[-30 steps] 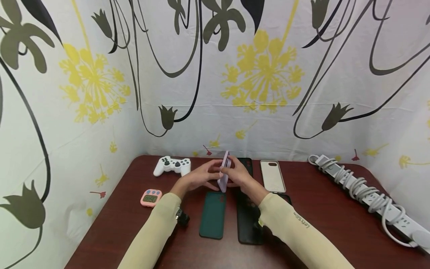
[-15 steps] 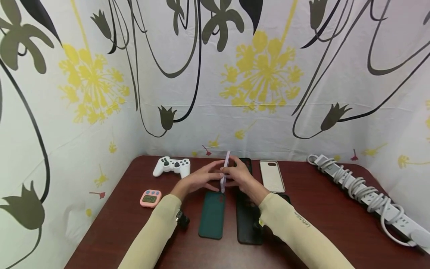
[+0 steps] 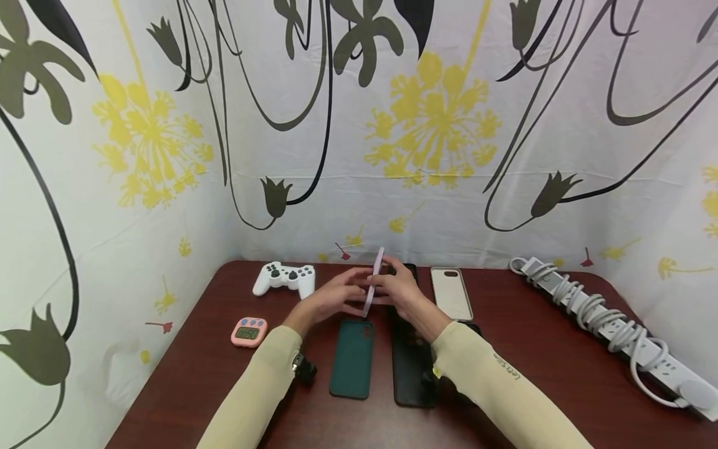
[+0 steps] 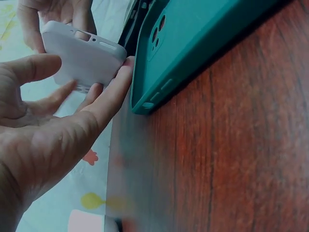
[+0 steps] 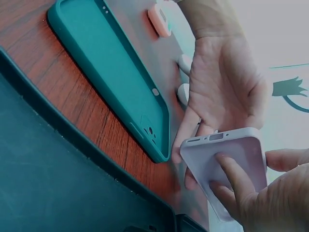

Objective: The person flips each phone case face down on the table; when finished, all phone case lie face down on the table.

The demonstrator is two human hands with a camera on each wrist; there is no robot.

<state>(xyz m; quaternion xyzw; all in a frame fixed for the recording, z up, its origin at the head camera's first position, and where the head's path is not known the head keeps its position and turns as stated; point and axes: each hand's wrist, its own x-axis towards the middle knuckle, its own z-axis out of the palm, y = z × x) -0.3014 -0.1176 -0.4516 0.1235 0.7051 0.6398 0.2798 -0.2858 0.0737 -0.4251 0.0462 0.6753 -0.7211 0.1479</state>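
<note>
A pale lilac phone case (image 3: 378,259) stands nearly edge-on between both hands, over the far end of a green phone case (image 3: 351,360). Its cutouts for the ports face the camera in the left wrist view. My right hand (image 3: 404,294) holds the lilac case, with fingertips pressed on its inner face (image 5: 244,152) and the thumb at one edge. Fingers of my left hand (image 3: 331,296) extend along the other side and touch its lower edge (image 4: 99,79), while the left thumb is apart from it. The green case lies flat, hollow side up.
Beneath the right forearm lies a large black case (image 3: 414,374), with other dark cases partly hidden around it. A cream phone case (image 3: 451,293) is behind. To the left are a white game controller (image 3: 285,277) and pink timer (image 3: 249,332); a cord-wrapped power strip (image 3: 594,315) is at right.
The lilac case has turned from showing part of its face to nearly edge-on in the head view. Both hands stay around it in about the same place.
</note>
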